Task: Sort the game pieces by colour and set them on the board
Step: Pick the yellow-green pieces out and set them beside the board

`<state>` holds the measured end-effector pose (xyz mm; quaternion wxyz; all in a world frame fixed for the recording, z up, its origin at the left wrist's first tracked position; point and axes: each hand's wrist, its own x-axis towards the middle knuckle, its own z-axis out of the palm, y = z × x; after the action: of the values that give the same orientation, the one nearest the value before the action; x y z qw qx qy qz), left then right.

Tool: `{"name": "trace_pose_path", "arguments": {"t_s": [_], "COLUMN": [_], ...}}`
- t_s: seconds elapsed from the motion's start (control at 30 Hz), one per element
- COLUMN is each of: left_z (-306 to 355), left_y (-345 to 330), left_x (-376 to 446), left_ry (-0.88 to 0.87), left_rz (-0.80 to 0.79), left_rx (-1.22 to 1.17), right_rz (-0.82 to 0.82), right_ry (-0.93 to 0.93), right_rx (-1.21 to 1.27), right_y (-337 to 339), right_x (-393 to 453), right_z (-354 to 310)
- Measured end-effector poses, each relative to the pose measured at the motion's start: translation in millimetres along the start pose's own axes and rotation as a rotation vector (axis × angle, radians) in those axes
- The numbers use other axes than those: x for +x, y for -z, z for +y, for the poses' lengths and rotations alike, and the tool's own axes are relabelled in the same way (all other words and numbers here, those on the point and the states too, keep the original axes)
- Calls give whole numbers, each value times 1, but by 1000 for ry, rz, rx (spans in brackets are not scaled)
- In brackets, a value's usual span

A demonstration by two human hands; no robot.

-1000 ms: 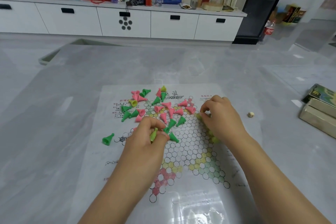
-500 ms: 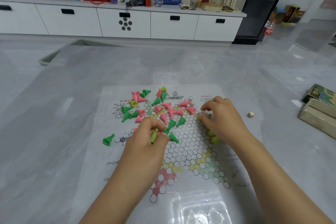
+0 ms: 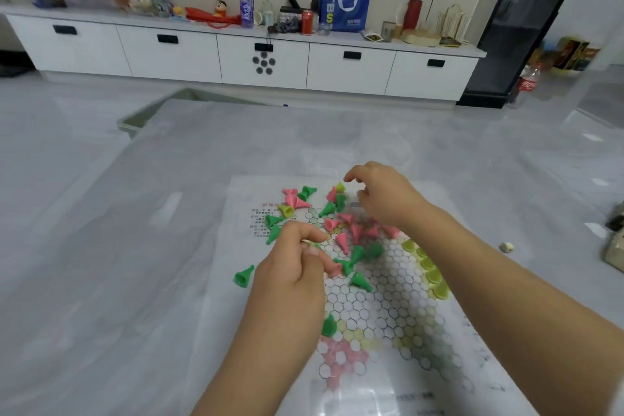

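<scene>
Right hand [image 3: 388, 199] moved off yellow row [image 3: 429, 268] to pile.

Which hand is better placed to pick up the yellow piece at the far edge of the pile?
Probably the right hand: it hovers open just beside that yellow piece. The left hand is nearer the person, fingers curled on a small piece.

White letters "TBS" on blue tote bag [image 3: 345, 7] on the sideboard, well beyond the fingers, print on game board [image 3: 381, 341] too blurred to read
</scene>
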<state>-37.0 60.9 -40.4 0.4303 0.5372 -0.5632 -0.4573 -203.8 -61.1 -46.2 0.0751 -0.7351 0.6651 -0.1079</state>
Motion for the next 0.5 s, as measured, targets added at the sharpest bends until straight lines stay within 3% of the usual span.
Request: {"name": "trace_pose_path", "arguments": {"t_s": [0.13, 0.27, 0.37, 0.43, 0.5], "left_z": [5, 9, 9, 9, 9], "left_y": [10, 25, 34, 37, 38], "left_x": [5, 13, 17, 18, 18], "left_ry": [40, 73, 80, 78, 87], "left_rz": [63, 223, 287, 301, 312], "left_rx": [-121, -323, -396, -420, -433], "right_rz": [-139, -91, 33, 90, -8], "right_ry": [32, 72, 15, 84, 240], "right_rx": [-122, -211, -58, 84, 86], "right_y": [-14, -23, -19, -16, -16], "right_x": [30, 40, 40, 37, 33], "right_z": [-5, -3, -9, -26, -47]}}
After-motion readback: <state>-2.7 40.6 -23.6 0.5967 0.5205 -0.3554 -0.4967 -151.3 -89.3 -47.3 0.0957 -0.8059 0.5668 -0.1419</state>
